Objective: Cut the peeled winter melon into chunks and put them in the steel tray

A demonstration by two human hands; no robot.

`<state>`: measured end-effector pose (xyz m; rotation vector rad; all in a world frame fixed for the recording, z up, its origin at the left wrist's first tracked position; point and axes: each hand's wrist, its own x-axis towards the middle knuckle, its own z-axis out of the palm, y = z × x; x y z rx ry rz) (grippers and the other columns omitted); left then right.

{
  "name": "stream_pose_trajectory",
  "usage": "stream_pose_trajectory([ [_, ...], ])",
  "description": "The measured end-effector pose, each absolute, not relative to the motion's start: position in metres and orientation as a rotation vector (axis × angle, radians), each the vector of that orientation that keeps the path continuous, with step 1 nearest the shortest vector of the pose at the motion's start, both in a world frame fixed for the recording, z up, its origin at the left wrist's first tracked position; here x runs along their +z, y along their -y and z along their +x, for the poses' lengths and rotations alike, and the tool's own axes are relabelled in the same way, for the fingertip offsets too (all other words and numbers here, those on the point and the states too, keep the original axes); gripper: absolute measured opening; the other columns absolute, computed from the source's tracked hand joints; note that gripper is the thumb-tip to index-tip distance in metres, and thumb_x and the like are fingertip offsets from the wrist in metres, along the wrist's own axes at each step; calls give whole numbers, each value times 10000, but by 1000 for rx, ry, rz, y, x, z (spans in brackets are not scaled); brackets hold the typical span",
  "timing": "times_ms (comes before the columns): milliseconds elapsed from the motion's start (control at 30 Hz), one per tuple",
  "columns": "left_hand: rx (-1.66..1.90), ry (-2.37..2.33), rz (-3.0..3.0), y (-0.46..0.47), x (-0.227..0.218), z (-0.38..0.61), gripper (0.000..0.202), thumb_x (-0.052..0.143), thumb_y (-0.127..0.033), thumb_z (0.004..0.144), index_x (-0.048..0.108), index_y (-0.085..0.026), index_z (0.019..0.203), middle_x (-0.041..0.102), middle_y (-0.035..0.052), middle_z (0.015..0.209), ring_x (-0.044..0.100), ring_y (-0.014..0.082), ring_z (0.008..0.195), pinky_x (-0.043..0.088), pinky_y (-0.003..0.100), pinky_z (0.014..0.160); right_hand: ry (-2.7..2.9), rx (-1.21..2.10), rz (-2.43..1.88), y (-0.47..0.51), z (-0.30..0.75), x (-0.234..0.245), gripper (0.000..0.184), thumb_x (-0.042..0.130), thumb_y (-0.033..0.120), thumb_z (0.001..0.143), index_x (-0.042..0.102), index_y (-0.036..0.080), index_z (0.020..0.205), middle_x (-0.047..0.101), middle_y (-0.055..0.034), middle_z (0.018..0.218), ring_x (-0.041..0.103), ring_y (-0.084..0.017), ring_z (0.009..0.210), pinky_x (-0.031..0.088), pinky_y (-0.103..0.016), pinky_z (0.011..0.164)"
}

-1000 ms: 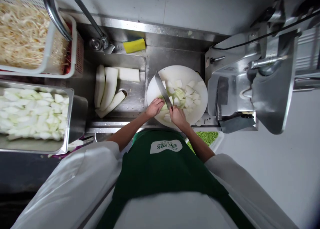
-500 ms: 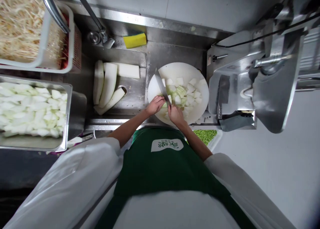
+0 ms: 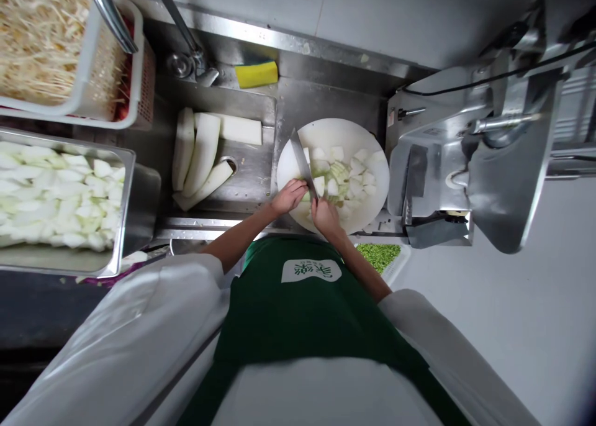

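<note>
Many pale chunks (image 3: 60, 193) lie in the tray (image 3: 120, 227) at far left, and four strips (image 3: 202, 156) rest in the sink (image 3: 254, 171). At the board's (image 3: 323, 131) left edge, our left hand (image 3: 287, 197) curls just beside the knife (image 3: 304, 163), though we cannot tell whether it grips anything, and our right hand (image 3: 327, 218) is closed round the handle. Cut pieces (image 3: 357, 167) spread rightward over the board, near the slicer (image 3: 500, 187).

The right hand (image 3: 326, 217) is hiding the handle of the knife (image 3: 303, 163); the view's left edge is cropping bean sprouts (image 3: 40, 44).
</note>
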<state>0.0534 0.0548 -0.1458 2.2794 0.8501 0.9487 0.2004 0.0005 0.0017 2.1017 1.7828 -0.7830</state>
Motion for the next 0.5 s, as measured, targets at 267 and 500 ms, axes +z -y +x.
stream_pose_trajectory([
  [267, 886, -821, 2266, -54, -146, 53, 355, 358, -304, 1070, 677, -169, 1147, 651, 150, 1115, 581, 253, 1076, 532, 468, 942, -1767, -708, 2104, 23, 214, 29, 370, 326, 353, 1098, 604, 116, 1159, 742, -173, 1019, 718, -273, 948, 482, -310, 828],
  [500, 892, -837, 2244, -53, -148, 53, 350, 355, -289, 1069, 667, -153, 1148, 651, 164, 1131, 573, 253, 1080, 529, 464, 952, -1749, -744, 2060, 32, 210, 32, 350, 338, 333, 1100, 604, 108, 1136, 741, -173, 1000, 723, -253, 927, 472, -286, 800],
])
